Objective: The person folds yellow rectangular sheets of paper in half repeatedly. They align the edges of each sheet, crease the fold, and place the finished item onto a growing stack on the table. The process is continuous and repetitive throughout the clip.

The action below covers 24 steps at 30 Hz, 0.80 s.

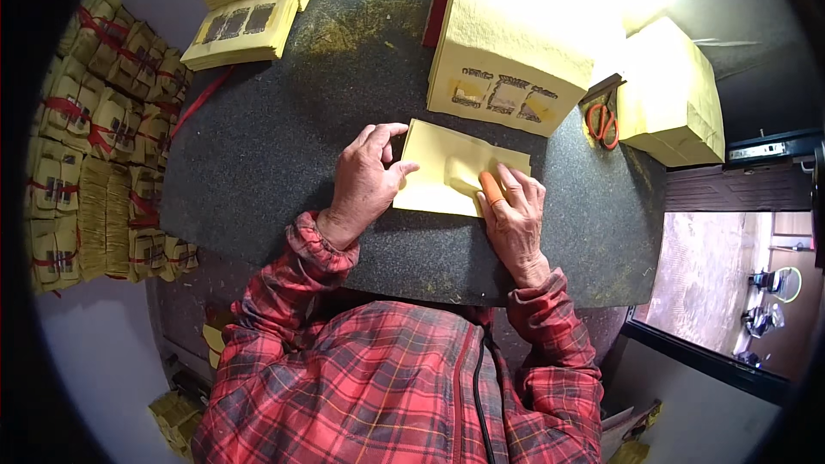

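A yellow paper sheet (430, 193), which looks folded or stacked, lies on the dark speckled table in front of me. At its left edge, my left hand (361, 176) touches it with thumb and forefinger apart; the other fingers are curled. My right hand (516, 219) rests on the paper's right part with its fingers stretched out. One finger of that hand wears an orange finger cot (491, 187). A soft bulge shows in the middle of the paper. Just beyond stands a tall stack of yellow paper (507, 69) with dark printed panels on its front.
Orange-handled scissors (602, 125) lie right of the tall stack, beside another yellow paper block (675, 94). Printed paper piles (245, 30) stand at the far left, near a red ribbon (204, 101). Bundles tied with red ribbon (107, 120) are heaped left of the table (249, 180).
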Available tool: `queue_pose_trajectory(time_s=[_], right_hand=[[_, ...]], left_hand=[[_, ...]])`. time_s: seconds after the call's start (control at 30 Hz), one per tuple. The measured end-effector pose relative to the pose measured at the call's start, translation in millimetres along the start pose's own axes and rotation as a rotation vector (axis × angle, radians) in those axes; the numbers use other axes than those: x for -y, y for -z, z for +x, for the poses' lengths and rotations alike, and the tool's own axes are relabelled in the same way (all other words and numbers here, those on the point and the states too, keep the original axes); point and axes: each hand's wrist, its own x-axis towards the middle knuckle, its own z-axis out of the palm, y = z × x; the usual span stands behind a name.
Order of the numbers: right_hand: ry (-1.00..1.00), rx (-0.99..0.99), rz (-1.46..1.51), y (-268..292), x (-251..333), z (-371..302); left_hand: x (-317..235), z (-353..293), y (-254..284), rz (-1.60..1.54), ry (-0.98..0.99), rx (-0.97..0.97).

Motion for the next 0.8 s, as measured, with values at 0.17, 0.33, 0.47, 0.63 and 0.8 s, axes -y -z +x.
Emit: queue_pose_trajectory(time_s=[0.17, 0.33, 0.47, 0.63, 0.8], right_hand=[[0.003, 0.005, -0.013, -0.8, -1.0, -2.3], [-0.002, 0.022, -0.037, 3.0, -1.3, -5.9], [-0.159, 0.032, -0.011, 19.8, -1.2, -3.1], [-0.589, 0.01, 0.301, 35.2, -8.0, -7.4], [-0.762, -0.059, 0.55, 39.2, -6.0, -6.6]], left_hand=[[8.1, 0.4, -6.8, -0.014, 0.02, 0.077], [8.8, 0.0, -10.9, -0.075, 0.022, 0.084], [12.2, -3.3, -12.9, -0.181, -0.029, 0.03], [5.3, -6.4, -13.1, -0.306, -0.074, -0.012], [3.5, -15.2, -23.0, -0.366, -0.031, -0.008]])
